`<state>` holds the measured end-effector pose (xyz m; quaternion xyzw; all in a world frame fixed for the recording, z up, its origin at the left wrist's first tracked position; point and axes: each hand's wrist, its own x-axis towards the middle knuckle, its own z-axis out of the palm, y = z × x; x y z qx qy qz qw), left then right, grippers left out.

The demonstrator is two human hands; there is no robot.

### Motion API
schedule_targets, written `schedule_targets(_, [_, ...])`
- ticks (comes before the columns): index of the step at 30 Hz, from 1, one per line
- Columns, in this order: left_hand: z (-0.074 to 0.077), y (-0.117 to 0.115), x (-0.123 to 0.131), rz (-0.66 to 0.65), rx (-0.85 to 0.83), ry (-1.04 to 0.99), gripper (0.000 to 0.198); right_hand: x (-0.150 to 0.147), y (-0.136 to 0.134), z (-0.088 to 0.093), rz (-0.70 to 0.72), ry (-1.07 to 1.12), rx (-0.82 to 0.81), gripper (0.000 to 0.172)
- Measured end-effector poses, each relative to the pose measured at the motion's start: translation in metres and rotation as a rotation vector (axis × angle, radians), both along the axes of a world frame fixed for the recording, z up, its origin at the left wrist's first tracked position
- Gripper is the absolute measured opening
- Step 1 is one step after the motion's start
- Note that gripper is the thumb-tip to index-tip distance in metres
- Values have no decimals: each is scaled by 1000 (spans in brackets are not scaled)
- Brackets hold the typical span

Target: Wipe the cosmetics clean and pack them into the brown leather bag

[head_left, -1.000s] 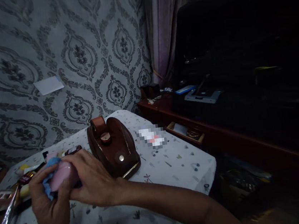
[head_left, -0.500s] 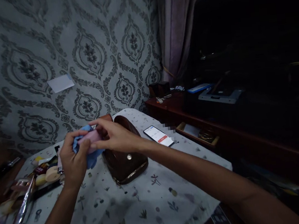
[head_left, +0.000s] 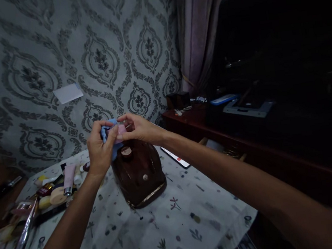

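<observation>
Clamped in left hand (head_left: 100, 151) and right hand (head_left: 142, 129) by brown bag (head_left: 140, 175): pink case (head_left: 121, 133), blue cloth (head_left: 116, 149); liable to drop from shifting cloth.

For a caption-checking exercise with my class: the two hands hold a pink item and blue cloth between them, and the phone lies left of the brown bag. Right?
Not quite: the phone lies right of the brown bag, as the head view shows. The left hand and right hand do hold the pink item and blue cloth between them.

No legible text, label, number or sign (phone (head_left: 176, 157) shows lit screen, print too small).
</observation>
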<state>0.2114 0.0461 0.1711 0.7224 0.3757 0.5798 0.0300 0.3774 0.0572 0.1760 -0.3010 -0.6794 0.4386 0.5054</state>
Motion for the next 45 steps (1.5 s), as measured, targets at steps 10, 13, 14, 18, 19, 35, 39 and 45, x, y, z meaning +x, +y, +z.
schedule_targets(10, [-18,1,-2,-106,-144,57,19,-1,13,-19,157,-64,-45,56])
schedule_targets(13, [-23,4,-4,-78,-170,40,20,-6,19,-24,63,-110,-66,64])
schedule_targets(14, [-25,5,-6,-75,-177,53,20,-7,20,-26,47,-129,-65,66])
schedule_targets(18, [-34,7,-11,-85,-168,207,20,-9,23,-34,10,-196,-47,69])
schedule_targets(19, [-37,8,-12,-85,-154,260,21,-9,24,-37,-16,-220,-37,70])
schedule_targets(35, [-49,11,-30,24,-225,567,23,-10,5,-39,-294,-1027,143,53])
schedule_targets(39, [-53,10,-33,53,-258,532,24,-14,9,-46,-311,-1105,71,53])
schedule_targets(45, [-56,8,-35,49,-292,481,23,-30,23,-60,-286,-1183,-65,44])
